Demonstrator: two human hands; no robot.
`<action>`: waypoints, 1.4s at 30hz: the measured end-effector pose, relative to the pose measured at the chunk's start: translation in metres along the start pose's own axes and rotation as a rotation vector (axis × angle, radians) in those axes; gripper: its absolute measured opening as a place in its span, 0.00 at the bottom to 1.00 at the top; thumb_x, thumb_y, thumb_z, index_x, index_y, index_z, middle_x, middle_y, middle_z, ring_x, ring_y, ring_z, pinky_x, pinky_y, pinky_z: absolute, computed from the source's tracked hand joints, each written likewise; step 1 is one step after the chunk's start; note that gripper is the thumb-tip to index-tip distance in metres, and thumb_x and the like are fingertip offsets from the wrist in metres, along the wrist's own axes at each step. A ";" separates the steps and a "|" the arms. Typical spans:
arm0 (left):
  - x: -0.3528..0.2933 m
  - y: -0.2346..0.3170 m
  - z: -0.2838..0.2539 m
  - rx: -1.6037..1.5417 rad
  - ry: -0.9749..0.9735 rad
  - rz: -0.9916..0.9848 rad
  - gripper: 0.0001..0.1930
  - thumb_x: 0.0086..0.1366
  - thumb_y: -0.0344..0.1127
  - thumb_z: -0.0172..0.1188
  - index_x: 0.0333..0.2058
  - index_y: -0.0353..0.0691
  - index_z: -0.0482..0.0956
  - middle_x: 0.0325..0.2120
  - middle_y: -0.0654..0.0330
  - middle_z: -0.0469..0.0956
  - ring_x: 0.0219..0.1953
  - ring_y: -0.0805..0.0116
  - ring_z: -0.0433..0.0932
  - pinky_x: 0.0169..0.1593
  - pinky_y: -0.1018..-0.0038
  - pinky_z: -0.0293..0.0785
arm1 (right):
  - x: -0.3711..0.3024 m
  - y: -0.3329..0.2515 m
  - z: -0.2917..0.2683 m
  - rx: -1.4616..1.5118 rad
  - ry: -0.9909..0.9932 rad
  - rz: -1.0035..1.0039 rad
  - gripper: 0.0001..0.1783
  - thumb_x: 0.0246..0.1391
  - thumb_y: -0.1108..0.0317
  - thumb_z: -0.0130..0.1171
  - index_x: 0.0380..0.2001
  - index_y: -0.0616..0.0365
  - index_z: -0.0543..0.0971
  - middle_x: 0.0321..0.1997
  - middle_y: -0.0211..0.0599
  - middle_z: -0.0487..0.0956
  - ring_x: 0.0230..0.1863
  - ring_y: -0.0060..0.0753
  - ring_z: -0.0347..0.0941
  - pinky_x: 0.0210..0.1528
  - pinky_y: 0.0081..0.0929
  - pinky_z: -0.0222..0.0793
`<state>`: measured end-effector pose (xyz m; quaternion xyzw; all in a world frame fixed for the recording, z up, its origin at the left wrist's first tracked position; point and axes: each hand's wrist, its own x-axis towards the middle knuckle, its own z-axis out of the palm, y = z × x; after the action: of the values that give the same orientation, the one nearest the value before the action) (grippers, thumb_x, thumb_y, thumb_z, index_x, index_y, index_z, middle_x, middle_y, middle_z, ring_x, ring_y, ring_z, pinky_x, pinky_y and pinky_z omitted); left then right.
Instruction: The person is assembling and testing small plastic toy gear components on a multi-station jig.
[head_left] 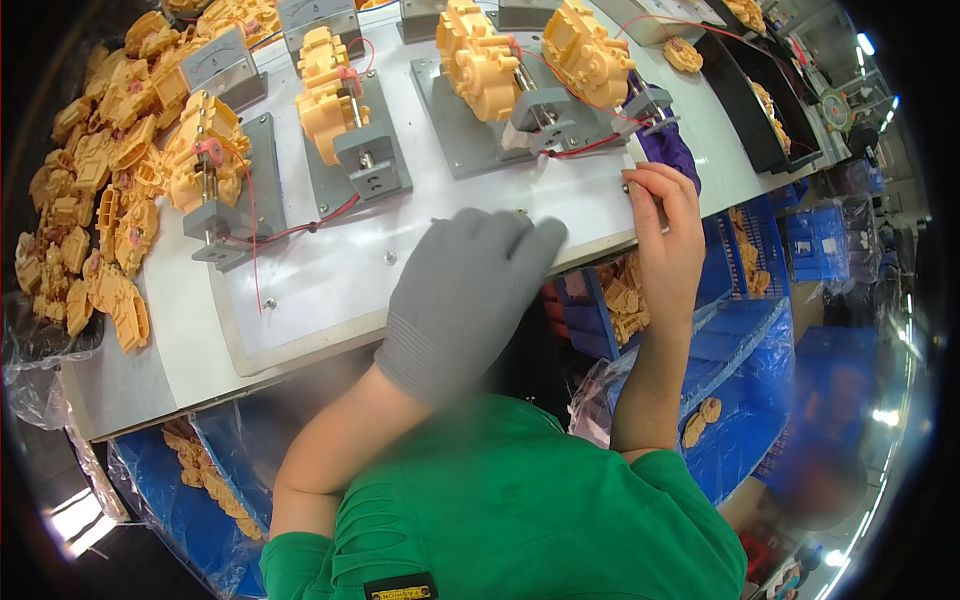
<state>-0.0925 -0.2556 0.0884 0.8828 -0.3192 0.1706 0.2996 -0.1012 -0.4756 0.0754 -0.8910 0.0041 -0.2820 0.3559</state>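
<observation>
My left hand (465, 290), in a grey knit glove, hovers or rests over the white board (330, 275) near its front edge. Its back faces up and its fingertips are hidden, so I cannot tell how they are closed. My bare right hand (668, 225) is at the board's right end, thumb and fingertips drawn together beside a small metal bolt (626, 188); anything between them is too small to make out. Beyond the hands, yellow plastic gear housings (480, 65) sit on grey test fixtures (368, 160) with metal rods and red wires. Purple cloth (672, 150) shows behind my right fingers.
Loose yellow housings (120, 150) are heaped at the left. Panel meters (222, 65) stand behind the fixtures. A black bin (755, 105) holds more parts at the far right. Blue crates (735, 385) lined with clear plastic stand below the table edge. A red wire (256, 245) dangles onto the board.
</observation>
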 end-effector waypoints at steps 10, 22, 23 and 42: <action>-0.047 -0.006 -0.052 -0.176 -0.040 0.156 0.18 0.45 0.24 0.68 0.39 0.45 0.81 0.30 0.64 0.77 0.31 0.62 0.75 0.35 0.69 0.71 | 0.001 0.006 -0.004 0.050 -0.049 -0.018 0.07 0.60 0.73 0.54 0.39 0.60 0.80 0.47 0.39 0.76 0.49 0.36 0.72 0.52 0.28 0.67; -0.054 -0.026 -0.054 0.015 0.189 -0.282 0.16 0.53 0.27 0.66 0.42 0.41 0.80 0.35 0.57 0.77 0.37 0.57 0.75 0.41 0.67 0.72 | -0.004 -0.046 0.013 -0.018 -0.099 -0.255 0.05 0.55 0.73 0.58 0.35 0.57 0.80 0.42 0.39 0.77 0.45 0.41 0.73 0.50 0.34 0.66; -0.051 -0.028 -0.053 0.039 0.194 -0.278 0.16 0.54 0.28 0.66 0.43 0.41 0.80 0.35 0.57 0.77 0.37 0.57 0.75 0.41 0.66 0.72 | -0.003 -0.051 0.019 -0.010 -0.104 -0.250 0.05 0.55 0.73 0.58 0.35 0.57 0.80 0.42 0.39 0.77 0.45 0.41 0.73 0.50 0.34 0.66; -0.052 -0.030 -0.058 -0.051 0.189 -0.263 0.10 0.55 0.31 0.65 0.38 0.42 0.81 0.31 0.58 0.76 0.35 0.56 0.75 0.38 0.66 0.72 | 0.000 -0.060 0.033 0.121 -0.300 -0.113 0.08 0.55 0.76 0.58 0.39 0.63 0.79 0.38 0.37 0.76 0.41 0.33 0.72 0.48 0.25 0.66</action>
<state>-0.1167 -0.1761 0.0947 0.8890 -0.1754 0.2042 0.3704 -0.0957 -0.4102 0.0940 -0.8988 -0.1164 -0.1650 0.3892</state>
